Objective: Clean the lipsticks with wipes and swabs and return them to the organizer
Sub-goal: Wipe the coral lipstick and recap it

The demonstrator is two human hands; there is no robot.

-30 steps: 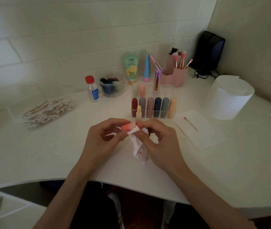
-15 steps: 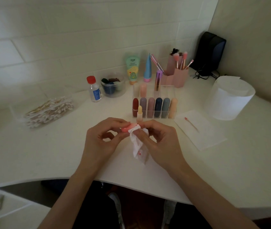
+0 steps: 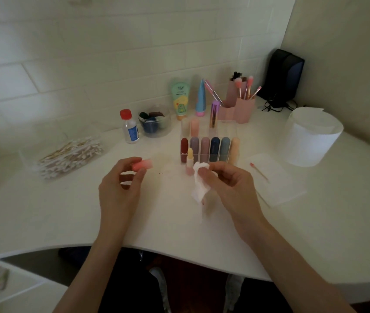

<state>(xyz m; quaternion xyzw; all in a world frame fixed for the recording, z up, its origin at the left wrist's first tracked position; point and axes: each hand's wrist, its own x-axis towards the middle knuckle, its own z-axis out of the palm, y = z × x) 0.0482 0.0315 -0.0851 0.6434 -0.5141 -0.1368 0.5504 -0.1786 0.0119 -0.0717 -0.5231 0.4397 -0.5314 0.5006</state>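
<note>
Apart now; left hand point(image 3: 120, 186) grips lipstick point(image 3: 143, 164); right hand point(image 3: 229, 184) pinches wipe point(image 3: 199, 187).

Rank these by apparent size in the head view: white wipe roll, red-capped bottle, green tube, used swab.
1. white wipe roll
2. green tube and red-capped bottle, too alike to rank
3. used swab, smallest

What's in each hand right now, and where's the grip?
Left hand pinches the pink lipstick piece at its left end, the rest sticking out to the right. Right hand pinches the crumpled wipe near its top, the tail hanging down.
</note>
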